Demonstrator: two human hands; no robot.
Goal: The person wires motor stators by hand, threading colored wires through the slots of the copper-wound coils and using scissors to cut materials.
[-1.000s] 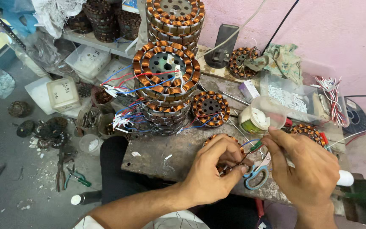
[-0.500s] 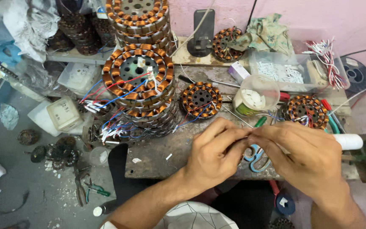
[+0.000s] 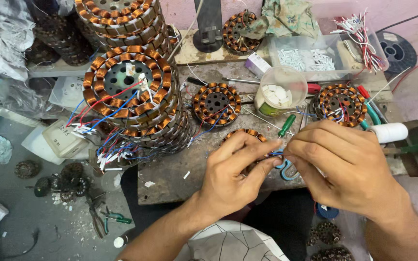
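A: You're at a worn, scratched workbench (image 3: 170,179) against a pink wall, with the floor below on your left littered with parts and pliers. Why so much piled along the back?

B: It looks like stock kept within reach. The stack of copper-wound stators (image 3: 131,92) stands at your left with its red and blue leads trailing off the edge, a single wound stator (image 3: 216,102) lies flat mid-bench, and another stator (image 3: 340,104) sits near your right wrist. The clear cup (image 3: 280,92) of white pieces and the plastic tray (image 3: 315,58) of sleeves are just behind your hands.

A: And the hands themselves?

B: Your left hand (image 3: 233,174) and right hand (image 3: 344,164) meet fingertip to fingertip over the bench's front edge. Both are curled nearly closed, each pinching the thin blue wire (image 3: 276,154) that runs between them. It is held taut and close to you, probably so you can see the fine work.

A: What's underneath?

B: A third coil (image 3: 247,134) shows behind your left fingers, a green-handled screwdriver (image 3: 286,125) above them, and blue scissor handles (image 3: 286,169) lie just below the wire.
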